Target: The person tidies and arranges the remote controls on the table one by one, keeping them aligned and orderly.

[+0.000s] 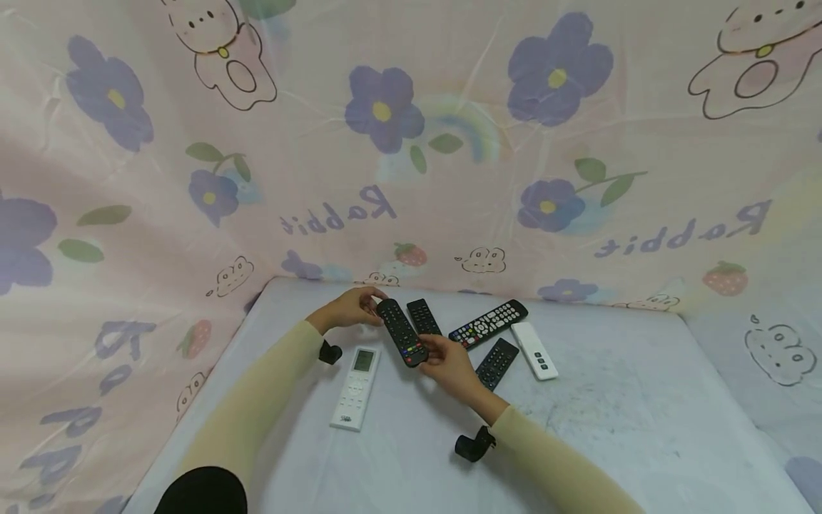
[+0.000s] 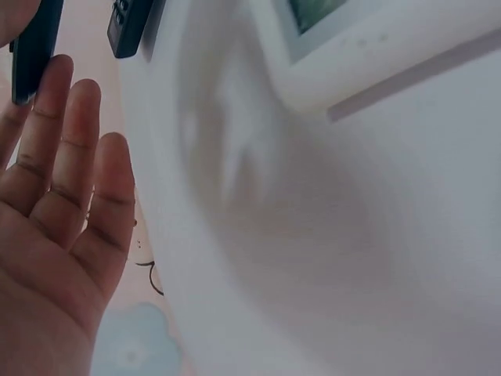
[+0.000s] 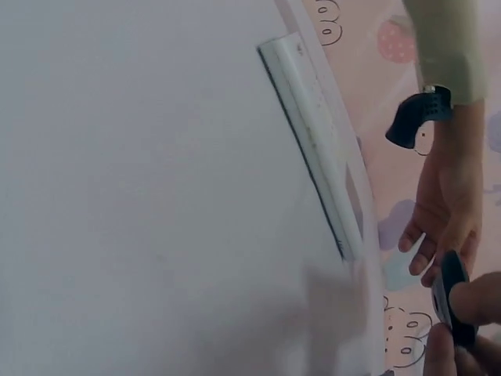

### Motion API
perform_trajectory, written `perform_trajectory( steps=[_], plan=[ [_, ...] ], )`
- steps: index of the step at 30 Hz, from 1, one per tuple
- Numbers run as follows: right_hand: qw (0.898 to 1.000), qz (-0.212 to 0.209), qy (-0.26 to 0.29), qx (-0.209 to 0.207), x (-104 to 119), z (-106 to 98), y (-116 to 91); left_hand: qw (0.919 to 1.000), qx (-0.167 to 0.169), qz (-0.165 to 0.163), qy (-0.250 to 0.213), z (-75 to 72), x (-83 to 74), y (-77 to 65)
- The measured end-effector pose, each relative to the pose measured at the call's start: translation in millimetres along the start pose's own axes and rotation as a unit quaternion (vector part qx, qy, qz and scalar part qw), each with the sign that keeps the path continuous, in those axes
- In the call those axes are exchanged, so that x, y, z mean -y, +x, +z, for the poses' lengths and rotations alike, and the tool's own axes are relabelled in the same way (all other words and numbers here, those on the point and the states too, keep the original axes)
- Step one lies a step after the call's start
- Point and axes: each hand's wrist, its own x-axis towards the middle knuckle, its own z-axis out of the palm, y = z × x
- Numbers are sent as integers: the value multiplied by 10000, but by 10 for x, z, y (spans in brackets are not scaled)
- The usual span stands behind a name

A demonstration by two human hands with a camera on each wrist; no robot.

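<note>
A black remote control (image 1: 402,333) with coloured buttons near its lower end is held above the white table between both hands. My left hand (image 1: 352,308) pinches its far end; in the left wrist view the thumb and fingertips meet the dark edge of the remote (image 2: 37,55). At the near end, my right hand (image 1: 454,370) grips it between thumb and fingers, as the right wrist view also shows for the right hand (image 3: 481,301). Just behind it lies another black remote (image 1: 424,316). A white remote with a small screen (image 1: 356,389) lies on the table below the left hand.
Right of the hands lie a long black remote with pale buttons (image 1: 488,323), a smaller black remote (image 1: 497,363) partly behind the right hand, and a slim white remote (image 1: 535,350). Patterned cloth (image 1: 449,178) rises behind the table (image 1: 616,428).
</note>
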Motion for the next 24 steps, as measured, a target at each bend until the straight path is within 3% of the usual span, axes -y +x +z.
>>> perform_trajectory(
  steps=[8, 12, 18, 24],
  plan=[
    [9953, -5, 621, 736, 52, -171, -37, 9994, -129, 264, -201, 30, 19, -93],
    [9927, 1, 766, 935, 76, -233, -61, 9992, -284, 243, -159, 49, -24, -154],
    [9906, -53, 923, 1007, 85, -285, -94, 9989, -307, 341, -106, 58, -87, -272],
    [9950, -123, 630, 760, 66, -375, -80, 9989, -338, 333, 36, 51, -106, -430]
  ],
)
